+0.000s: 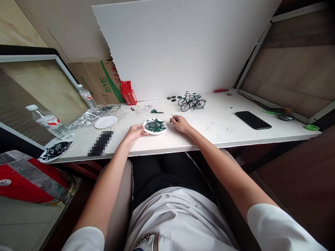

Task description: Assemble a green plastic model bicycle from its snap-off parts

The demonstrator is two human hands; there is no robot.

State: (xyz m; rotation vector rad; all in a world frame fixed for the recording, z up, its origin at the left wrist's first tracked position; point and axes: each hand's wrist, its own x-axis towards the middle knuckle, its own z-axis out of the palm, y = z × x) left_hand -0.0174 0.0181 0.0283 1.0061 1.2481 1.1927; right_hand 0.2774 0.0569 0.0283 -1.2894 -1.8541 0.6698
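A small white plate holds a heap of green and black model bicycle parts near the front of the white table. My left hand rests at the plate's left rim, fingers curled against it. My right hand lies just right of the plate, its fingers pinched on a thin dark pin-like piece. Two finished green model bicycles stand further back, with small dark parts to their left. A green part lies behind the plate.
A black phone lies to the right. At the left are an empty white plate, clear plastic bags, two water bottles, a red box, a cardboard box, a plate of black parts. White foam board backs the table.
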